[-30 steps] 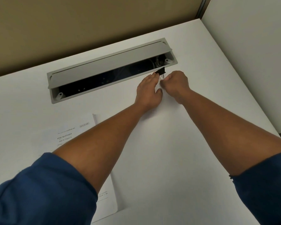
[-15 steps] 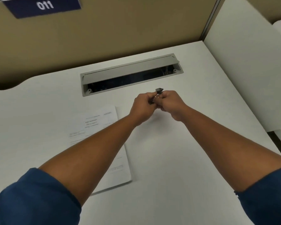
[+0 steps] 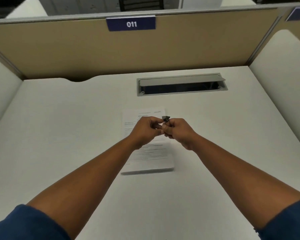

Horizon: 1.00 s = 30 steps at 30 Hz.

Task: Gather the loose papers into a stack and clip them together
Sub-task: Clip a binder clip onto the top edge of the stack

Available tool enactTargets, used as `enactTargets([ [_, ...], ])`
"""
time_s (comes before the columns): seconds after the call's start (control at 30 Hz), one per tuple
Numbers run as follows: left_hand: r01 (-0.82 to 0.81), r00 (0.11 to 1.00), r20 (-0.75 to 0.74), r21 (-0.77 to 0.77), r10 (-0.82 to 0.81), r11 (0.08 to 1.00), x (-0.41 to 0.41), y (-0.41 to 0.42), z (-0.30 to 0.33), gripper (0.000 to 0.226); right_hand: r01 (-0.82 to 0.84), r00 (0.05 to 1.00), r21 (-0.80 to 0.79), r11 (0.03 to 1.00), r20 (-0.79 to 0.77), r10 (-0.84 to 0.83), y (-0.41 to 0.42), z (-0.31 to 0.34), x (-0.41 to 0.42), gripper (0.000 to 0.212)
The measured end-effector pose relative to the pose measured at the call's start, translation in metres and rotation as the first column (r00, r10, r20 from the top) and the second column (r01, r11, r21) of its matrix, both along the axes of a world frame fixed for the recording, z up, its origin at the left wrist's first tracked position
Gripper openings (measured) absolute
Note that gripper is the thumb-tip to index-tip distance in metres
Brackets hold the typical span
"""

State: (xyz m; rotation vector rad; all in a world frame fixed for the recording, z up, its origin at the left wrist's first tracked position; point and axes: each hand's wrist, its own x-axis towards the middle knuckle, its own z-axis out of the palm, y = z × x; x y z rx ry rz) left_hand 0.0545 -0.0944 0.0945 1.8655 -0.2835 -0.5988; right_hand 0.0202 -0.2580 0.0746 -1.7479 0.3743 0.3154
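While both our left hand (image 3: 145, 129) and right hand (image 3: 177, 129) pinch the binder clip (image 3: 166, 119), we should open it fully above the paper stack (image 3: 149, 158) edge.

Just one view, head-mounted, wide-angle, looking forward and down over a white desk (image 3: 59, 135) from the seated side. Faces the tan partition (image 3: 76, 49) at the back with its blue 011 label (image 3: 131, 23). Both forearms reach in from the bottom corners, so pretty close to the body, hands landing mid-frame. Edges bend a bit from the lens. Peeks over the partition top into the next cubicle. No second view to overlap with.
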Motion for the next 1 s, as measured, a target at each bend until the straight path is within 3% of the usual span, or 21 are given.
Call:
enactTargets([
  [0.4, -0.081, 0.988, -0.137, -0.086, 0.069, 0.993, -0.032, 0.065, 0.006, 0.039, -0.155, 0.983, -0.033, 0.987, 0.098, 0.158, 0.051, 0.011, -0.027, 0.018],
  [0.73, -0.041, 0.992, -0.125, -0.092, 0.03, 0.995, -0.039, 0.067, 0.016, 0.037, -0.171, 0.98, 0.041, 0.984, 0.111, 0.166, 0.053, 0.012, -0.036, 0.02],
  [1.0, -0.082, 0.975, -0.214, -0.126, 0.054, 0.989, -0.039, 0.069, 0.012, 0.037, -0.16, 0.986, 0.087, 0.983, 0.06, 0.155, 0.052, 0.011, -0.034, 0.016],
])
